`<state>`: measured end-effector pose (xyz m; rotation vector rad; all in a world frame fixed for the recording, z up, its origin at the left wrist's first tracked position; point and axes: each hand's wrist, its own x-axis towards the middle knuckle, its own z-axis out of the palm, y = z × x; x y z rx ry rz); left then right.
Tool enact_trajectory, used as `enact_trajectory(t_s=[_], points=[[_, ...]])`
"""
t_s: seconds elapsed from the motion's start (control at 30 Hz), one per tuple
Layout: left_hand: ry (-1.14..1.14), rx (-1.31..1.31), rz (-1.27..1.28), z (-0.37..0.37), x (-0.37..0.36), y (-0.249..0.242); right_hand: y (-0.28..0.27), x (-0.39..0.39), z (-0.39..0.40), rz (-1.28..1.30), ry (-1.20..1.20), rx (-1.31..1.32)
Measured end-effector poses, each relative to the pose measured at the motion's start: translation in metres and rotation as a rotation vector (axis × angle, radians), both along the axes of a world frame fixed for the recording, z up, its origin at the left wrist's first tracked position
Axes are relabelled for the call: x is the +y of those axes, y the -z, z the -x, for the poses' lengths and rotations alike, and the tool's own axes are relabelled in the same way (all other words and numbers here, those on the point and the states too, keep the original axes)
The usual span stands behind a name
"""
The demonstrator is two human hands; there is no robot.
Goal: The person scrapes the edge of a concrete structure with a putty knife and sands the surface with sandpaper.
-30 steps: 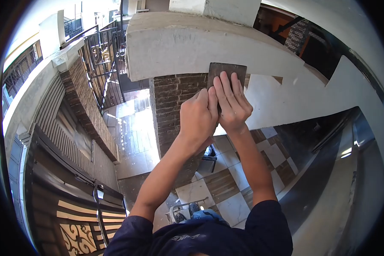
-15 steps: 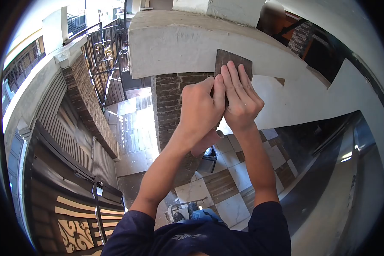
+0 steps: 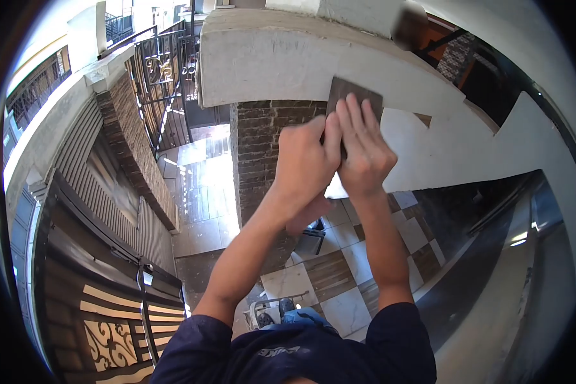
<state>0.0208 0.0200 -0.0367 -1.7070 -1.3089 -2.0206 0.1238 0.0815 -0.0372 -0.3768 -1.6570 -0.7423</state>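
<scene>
A dark flat rectangular trowel [image 3: 354,89] lies against the white face of the plastered beam [image 3: 269,67], its upper part showing past my fingertips. My left hand [image 3: 306,153] is closed on the trowel's lower end, thumb side up; the grip itself is hidden. Flat against the plate, my right hand [image 3: 365,153] has its fingers stretched upward beside my left. Under my left forearm is a blurred pinkish shape [image 3: 310,214] that I cannot make out.
Below the beam stands a brick-faced pillar [image 3: 256,147]. A checkered tile floor [image 3: 345,307] lies far below, with a metal-framed stand [image 3: 262,313] near my feet. To the left are a black iron gate [image 3: 163,89] and a dark metal door [image 3: 102,275]. A sloping white wall [image 3: 429,153] runs right.
The view has shifted slightly, so the beam and pillar sit a little differently in it. Both hands and the trowel keep nearly the same place on the beam.
</scene>
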Motion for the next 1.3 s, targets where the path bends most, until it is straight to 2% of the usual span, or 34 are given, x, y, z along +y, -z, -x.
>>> enact_trajectory(t_s=[0.07,0.23,0.6,0.7,0.8,0.93,1.0,1.07,1.2,1.3], points=[[0.038,-0.047,0.059,-0.001,-0.001,0.007,0.014,0.003,-0.003,-0.011,0.029,-0.049],[0.095,-0.026,0.05,-0.003,-0.004,-0.007,-0.01,-0.001,-0.01,0.01,0.001,-0.063],[0.106,-0.071,0.034,-0.008,0.004,-0.004,-0.011,0.009,-0.011,-0.025,0.016,-0.077],[0.109,-0.15,0.057,-0.016,0.001,0.004,0.0,0.007,-0.015,-0.005,-0.003,-0.06],[0.058,-0.074,0.015,-0.012,0.009,-0.005,-0.012,0.013,-0.015,-0.056,0.021,-0.07],[0.078,-0.11,0.002,-0.017,0.007,-0.011,-0.018,0.005,-0.018,0.006,-0.006,-0.058],[0.066,-0.104,-0.016,-0.022,0.002,0.006,-0.002,0.004,-0.025,0.021,-0.019,-0.087],[0.113,-0.17,0.123,-0.026,-0.004,0.011,0.004,0.006,-0.029,0.016,-0.026,-0.132],[0.162,-0.18,0.085,-0.031,-0.009,-0.003,-0.014,-0.008,-0.037,0.064,-0.09,-0.159],[0.117,-0.168,0.064,-0.03,-0.006,0.008,0.002,0.007,-0.03,-0.044,-0.05,-0.124]])
